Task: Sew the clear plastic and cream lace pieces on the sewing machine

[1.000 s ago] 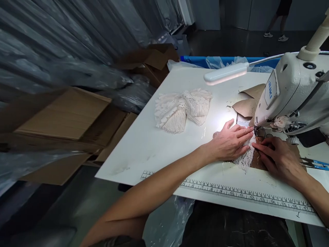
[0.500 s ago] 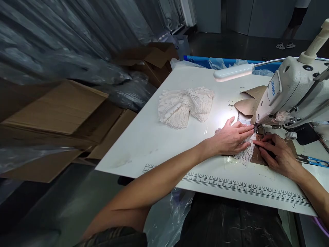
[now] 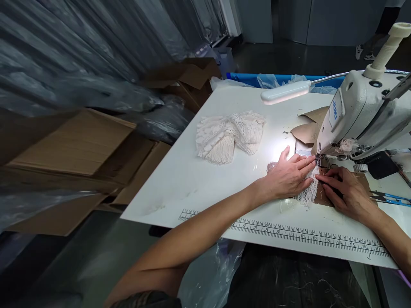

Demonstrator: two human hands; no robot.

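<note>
A strip of white lace (image 3: 308, 195) lies under the needle area of a JUKI sewing machine (image 3: 348, 109). My left hand (image 3: 287, 176) rests flat over the lace, fingers stretched out, their tips right beside the presser foot (image 3: 318, 160). It covers much of the strip. From the other side, my right hand (image 3: 348, 192) has curled fingers, with the index fingertip and thumb at the lace's right edge; the exact contact is partly hidden. A gathered heap of white lace (image 3: 229, 136) sits farther left on the white table (image 3: 192, 179).
A lit lamp (image 3: 285, 92) hangs over the table. Brown pattern pieces (image 3: 305, 131) lie behind the needle, and blue-handled snips (image 3: 391, 199) at the right. A printed ruler (image 3: 289, 233) runs along the front edge. Open cardboard boxes (image 3: 73, 143) stand at left. A person's legs show far back.
The view has shifted slightly. Both hands keep nearly the same place at the needle, and the lace strip looks little changed. The distant person's legs are farther right.
</note>
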